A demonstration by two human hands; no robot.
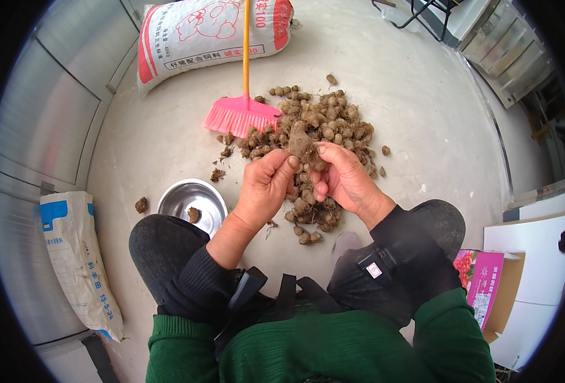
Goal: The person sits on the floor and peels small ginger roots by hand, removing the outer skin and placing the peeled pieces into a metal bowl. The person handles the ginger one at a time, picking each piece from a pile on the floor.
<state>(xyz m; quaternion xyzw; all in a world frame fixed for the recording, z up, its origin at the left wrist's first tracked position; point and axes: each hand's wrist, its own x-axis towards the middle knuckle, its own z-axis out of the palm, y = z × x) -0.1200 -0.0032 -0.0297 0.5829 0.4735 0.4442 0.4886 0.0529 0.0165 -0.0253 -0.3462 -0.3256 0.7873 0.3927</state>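
Observation:
Above the heap, a large, rough brown tuber [302, 142] with soil and fine roots on it is held up. My right hand [347, 177] grips its right side between thumb and fingers. At its lower left edge, my left hand [269, 181] pinches with thumb and forefinger; whether a root lies between the tips is hidden. Below and beyond both hands spreads a pile of small, soil-covered tubers [332, 115], some still in clumps. By my left knee stands a shiny metal bowl [208, 203] with one brown piece [193, 215] inside.
A pink broom [244, 115] with a yellow handle touches the pile's left side. Behind it lies a full woven feed sack [205, 36]. A paper-like sack [78, 263] leans by the metal door at left. At right stands an open pink carton [486, 287]. Loose clods [141, 205] dot the floor.

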